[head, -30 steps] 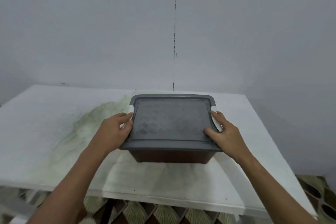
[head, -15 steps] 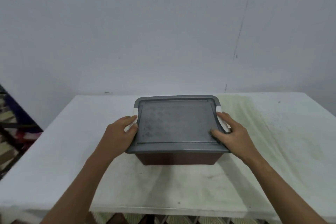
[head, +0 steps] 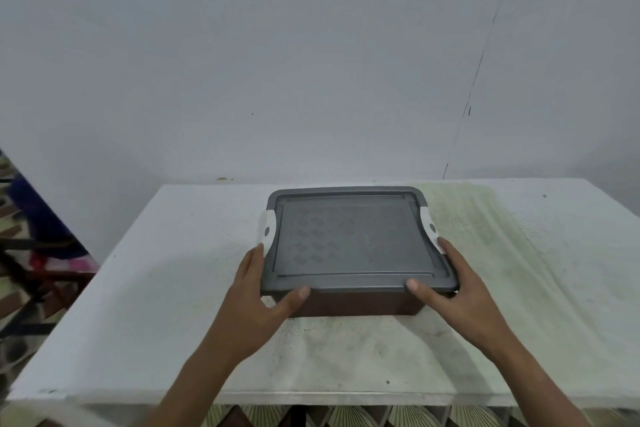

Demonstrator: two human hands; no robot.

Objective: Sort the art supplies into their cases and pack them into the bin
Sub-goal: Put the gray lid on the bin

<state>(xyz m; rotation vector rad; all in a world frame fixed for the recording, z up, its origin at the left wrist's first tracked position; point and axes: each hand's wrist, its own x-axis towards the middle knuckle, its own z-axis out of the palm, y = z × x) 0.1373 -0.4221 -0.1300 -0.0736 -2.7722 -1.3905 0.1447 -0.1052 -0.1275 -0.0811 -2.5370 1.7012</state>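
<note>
The left hand (head: 254, 291) holds the bin (head: 356, 302) at its near left corner, fingers along the side and thumb curled up against the front rim. The right hand (head: 450, 288) grips the near right corner the same way, thumb on the front edge of the lid (head: 349, 239). The bin sits on the table (head: 145, 305) just past centre, toward 12 o'clock, with the grey lid on and white latches (head: 266, 230) at its 9 and 3 o'clock sides. The tabletop is white and scuffed, speckled with dark flecks, with a pale green stain (head: 502, 253) spreading from 1 to 4 o'clock. Behind, a plain pale wall (head: 277, 62) carries a thin dark crack (head: 478, 62) at 1 o'clock. At 9 o'clock, blurred dark and red shapes stand beside the table; patterned floor (head: 346, 418) shows at 6 o'clock.
</note>
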